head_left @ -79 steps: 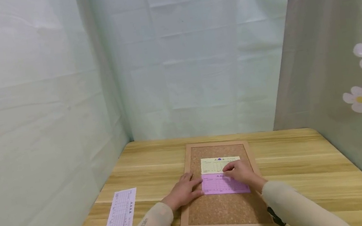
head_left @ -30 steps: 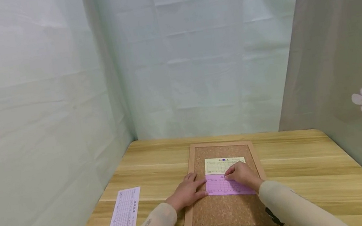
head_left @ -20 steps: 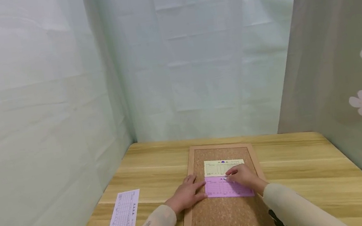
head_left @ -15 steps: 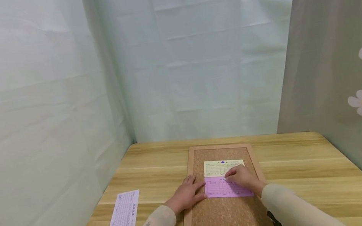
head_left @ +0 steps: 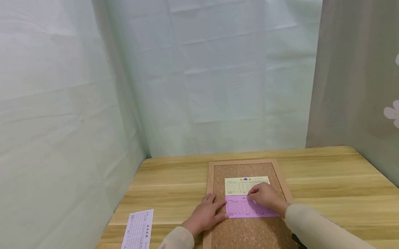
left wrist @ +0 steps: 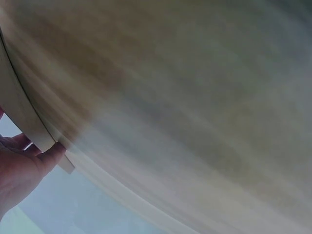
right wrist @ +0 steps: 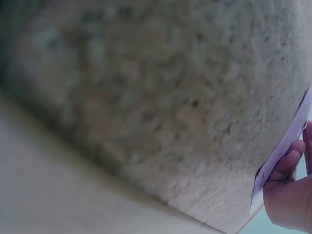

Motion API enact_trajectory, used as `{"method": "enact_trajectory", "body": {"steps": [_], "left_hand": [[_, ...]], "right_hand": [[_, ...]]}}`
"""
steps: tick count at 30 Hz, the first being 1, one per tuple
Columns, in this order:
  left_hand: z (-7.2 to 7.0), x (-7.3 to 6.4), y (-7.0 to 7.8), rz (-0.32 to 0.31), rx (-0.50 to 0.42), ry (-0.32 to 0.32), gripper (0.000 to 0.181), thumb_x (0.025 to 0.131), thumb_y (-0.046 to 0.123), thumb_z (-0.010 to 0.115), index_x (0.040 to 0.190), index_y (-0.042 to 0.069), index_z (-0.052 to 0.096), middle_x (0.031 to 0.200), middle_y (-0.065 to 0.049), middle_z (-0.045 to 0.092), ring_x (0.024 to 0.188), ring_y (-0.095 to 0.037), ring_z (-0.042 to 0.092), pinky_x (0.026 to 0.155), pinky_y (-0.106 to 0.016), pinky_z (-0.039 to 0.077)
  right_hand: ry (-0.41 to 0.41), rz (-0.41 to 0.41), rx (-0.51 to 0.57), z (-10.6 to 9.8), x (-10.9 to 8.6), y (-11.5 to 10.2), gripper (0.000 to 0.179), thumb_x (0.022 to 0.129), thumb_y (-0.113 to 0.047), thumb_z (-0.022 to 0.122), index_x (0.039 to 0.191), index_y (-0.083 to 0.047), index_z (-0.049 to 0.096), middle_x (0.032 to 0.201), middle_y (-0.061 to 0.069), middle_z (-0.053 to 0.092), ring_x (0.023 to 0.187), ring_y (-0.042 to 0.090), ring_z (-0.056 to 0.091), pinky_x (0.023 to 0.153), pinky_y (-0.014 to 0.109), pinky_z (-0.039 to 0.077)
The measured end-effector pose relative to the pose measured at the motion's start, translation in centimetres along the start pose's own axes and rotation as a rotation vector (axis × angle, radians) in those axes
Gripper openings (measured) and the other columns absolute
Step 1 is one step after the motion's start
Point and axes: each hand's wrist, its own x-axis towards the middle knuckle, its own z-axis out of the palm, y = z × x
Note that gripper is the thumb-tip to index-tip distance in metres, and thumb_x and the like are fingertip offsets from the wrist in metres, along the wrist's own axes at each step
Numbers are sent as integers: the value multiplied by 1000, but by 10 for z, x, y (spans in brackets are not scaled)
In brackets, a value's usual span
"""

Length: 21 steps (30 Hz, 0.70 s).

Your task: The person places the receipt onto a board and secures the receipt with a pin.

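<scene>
A cork board (head_left: 251, 236) in a wooden frame lies on the table. On it, a yellow printed slip (head_left: 235, 185) carries a purple push pin (head_left: 245, 179) at its top. Directly below lies a pink printed slip (head_left: 242, 210). My left hand (head_left: 204, 216) rests across the board's left frame, fingers spread, the thumb and a fingertip at the pink slip's left edge. With thumb and forefinger, my right hand (head_left: 268, 197) pinches a small push pin, mostly hidden by the fingertips, at the pink slip's top middle. The right wrist view shows that hand (right wrist: 288, 200) against the slip.
A white printed slip (head_left: 135, 237) lies on the wooden table (head_left: 325, 175), left of the board. Pale curtains (head_left: 215, 75) hang behind and on both sides of the table. The left wrist view is mostly blurred tabletop.
The head view has shifted slightly. My right fingertips have stayed at the pink slip's top middle, and the pin between them shows less than half a second ago. My left hand keeps its place.
</scene>
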Motion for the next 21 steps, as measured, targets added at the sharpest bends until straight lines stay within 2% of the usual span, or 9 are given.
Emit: {"method": "enact_trajectory", "body": {"steps": [6, 15, 21], "left_hand": [[0, 0, 0, -4, 1, -6, 54, 97, 43, 62, 141, 13, 57, 153, -23, 36, 142, -42, 29, 110, -55, 32], [-2, 2, 1, -7, 22, -23, 56, 98, 45, 59, 143, 12, 54, 153, -24, 34, 143, -41, 29, 111, -53, 32], [-4, 2, 2, 0, 54, -9, 55, 96, 45, 62, 140, 12, 58, 151, -25, 38, 141, -43, 32, 111, -54, 32]], "right_hand": [[18, -49, -36, 0, -2, 1, 7, 88, -12, 71, 86, -11, 77, 87, -1, 71, 75, 14, 58, 72, 37, 48], [34, -45, 28, -6, -7, 6, 8, 90, -12, 70, 90, -10, 78, 93, 1, 72, 82, 14, 59, 76, 38, 48], [49, -90, 34, -12, -16, 11, 7, 87, -9, 71, 91, -7, 77, 93, 3, 72, 80, 14, 57, 73, 35, 48]]}}
